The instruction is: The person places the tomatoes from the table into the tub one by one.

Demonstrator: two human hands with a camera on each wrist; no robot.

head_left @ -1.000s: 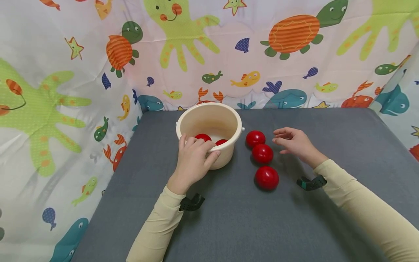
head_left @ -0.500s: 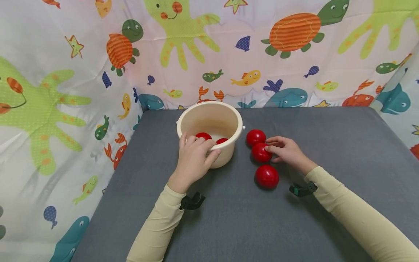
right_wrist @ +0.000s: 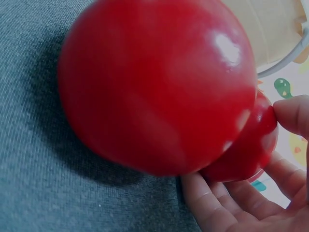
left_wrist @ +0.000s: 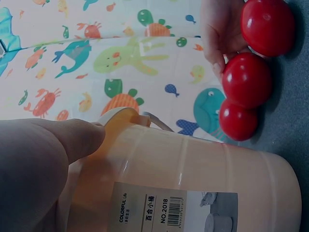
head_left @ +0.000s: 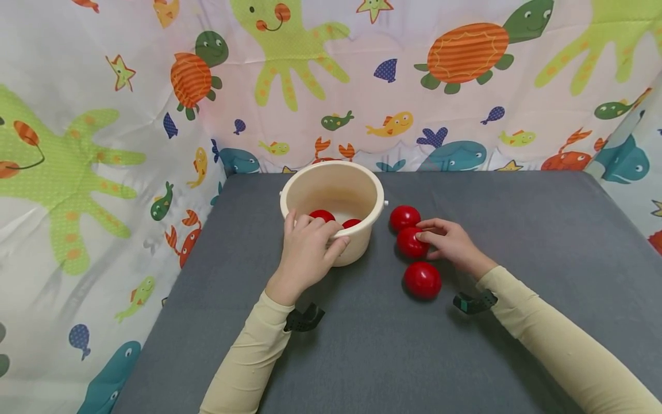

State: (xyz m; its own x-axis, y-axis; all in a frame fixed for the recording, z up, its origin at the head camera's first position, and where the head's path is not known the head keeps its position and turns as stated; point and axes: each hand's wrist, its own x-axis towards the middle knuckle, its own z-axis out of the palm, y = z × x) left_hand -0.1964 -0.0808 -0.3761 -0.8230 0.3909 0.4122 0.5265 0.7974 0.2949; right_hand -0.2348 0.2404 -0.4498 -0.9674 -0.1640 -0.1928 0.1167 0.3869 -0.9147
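A curtain (head_left: 103, 149) printed with sea creatures hangs along the left edge and behind the grey tabletop (head_left: 393, 356). On the left of the tabletop, the left hand (head_left: 306, 253) curls over the near rim of a cream bucket (head_left: 333, 195), thumb outside and fingers hooked over the lip, holding it steady; two red balls (head_left: 322, 216) lie inside on its floor. Just right of the bucket three more red balls sit in a line running toward the person: the far ball (head_left: 404, 217), the middle ball (head_left: 411, 242) and the near ball (head_left: 422, 280). The right hand (head_left: 451, 244) has its fingers curled around the middle ball, fingertips on its top and thumb underneath on the near side, so the ball is pinched while resting on the tabletop. The middle ball touches or nearly touches the far one, so a clean grip seems to call for wrapping the fingers well around its sides before lifting straight up, so neither neighbour gets nudged into rolling. Keeping the left hand firm on the rim should stop the light bucket from shifting.
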